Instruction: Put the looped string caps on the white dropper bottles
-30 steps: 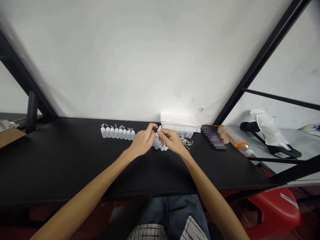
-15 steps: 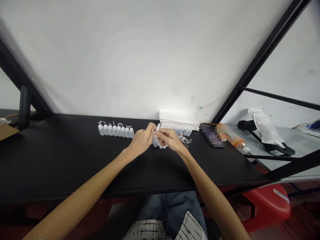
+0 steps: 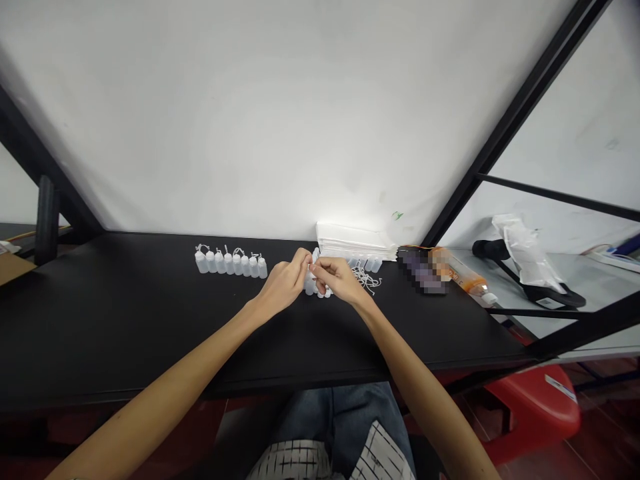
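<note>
Small white piece [image 3: 311, 262] sits pinched where your hands meet above a black table [image 3: 150, 307], beside a pale wall. Your left hand [image 3: 285, 283] comes in with fingers bent and tips pressed together on it; your right hand [image 3: 340, 279] grips it from the other side between thumb and forefinger, the remaining fingers curled. Knuckles hide most of the piece, so its exact shape cannot be told. Just beneath, partly screened by your fingers, a cluster of translucent bottles [image 3: 309, 287] stands close together. To your left, a row of white-topped bottles [image 3: 229, 265] is lined up side by side, thin cords rising from several tops. Beyond your right wrist lie a tangle of loose white cords [image 3: 367, 281] and a stack of white sheets [image 3: 353, 239]. The likeliest trouble appears to be a slip: so small a piece, held only by fingertips, could spring loose if pressed at an angle and be hard to spot among the cords. A dropped knuckle could also tip the crowded bottles under your hands, one pushing over the next.
</note>
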Action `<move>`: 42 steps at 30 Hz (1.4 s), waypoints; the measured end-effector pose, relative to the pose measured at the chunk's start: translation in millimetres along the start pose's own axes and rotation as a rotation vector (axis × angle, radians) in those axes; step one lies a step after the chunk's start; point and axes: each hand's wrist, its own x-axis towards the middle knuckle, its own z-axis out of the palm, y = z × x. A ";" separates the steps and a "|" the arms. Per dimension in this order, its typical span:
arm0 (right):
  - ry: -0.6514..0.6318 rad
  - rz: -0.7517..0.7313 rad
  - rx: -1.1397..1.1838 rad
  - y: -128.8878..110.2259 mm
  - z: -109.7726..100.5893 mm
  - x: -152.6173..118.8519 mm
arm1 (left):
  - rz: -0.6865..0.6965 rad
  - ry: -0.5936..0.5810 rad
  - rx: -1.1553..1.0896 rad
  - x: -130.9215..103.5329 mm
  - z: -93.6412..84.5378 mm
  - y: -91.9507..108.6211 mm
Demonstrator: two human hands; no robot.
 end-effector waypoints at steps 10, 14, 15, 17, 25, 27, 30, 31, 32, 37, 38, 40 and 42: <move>0.112 -0.033 0.102 -3.0 1.3 2.9 | -0.221 -0.015 -0.715 4.9 -7.6 5.4; 0.053 -0.004 0.060 -4.2 -0.1 2.5 | -0.277 -0.011 -0.925 7.8 -12.9 6.9; 0.028 0.004 0.045 -4.2 0.4 2.2 | -0.291 0.000 -0.958 8.2 -13.8 7.3; -0.014 0.014 0.029 -3.6 2.8 1.9 | -0.323 0.017 -1.009 8.8 -15.2 8.1; 0.047 -0.017 0.106 -1.7 9.8 2.4 | -0.332 0.037 -1.054 9.2 -16.6 9.7; 0.078 -0.031 0.121 -3.7 10.5 2.4 | -0.336 0.024 -1.086 9.3 -17.6 10.4; 0.115 -0.042 0.139 -6.1 11.9 2.6 | -0.332 0.020 -1.092 9.7 -19.1 11.0; 0.122 -0.043 0.143 -6.4 12.2 2.7 | -0.329 0.021 -1.087 9.7 -19.3 11.0; 0.129 -0.044 0.145 -6.4 12.4 2.9 | -0.325 0.022 -1.082 9.7 -19.3 10.8; 0.128 -0.046 0.137 -5.6 12.7 3.3 | -0.310 0.030 -1.063 8.1 -16.4 9.6; 0.127 -0.047 0.142 -5.7 13.2 3.3 | -0.309 0.032 -1.058 7.8 -15.7 9.4; 0.133 -0.048 0.160 -6.0 14.9 3.4 | -0.307 0.038 -1.041 7.5 -14.4 8.9; 0.140 -0.049 0.176 -6.6 17.3 3.6 | -0.296 0.056 -1.012 7.7 -13.3 8.2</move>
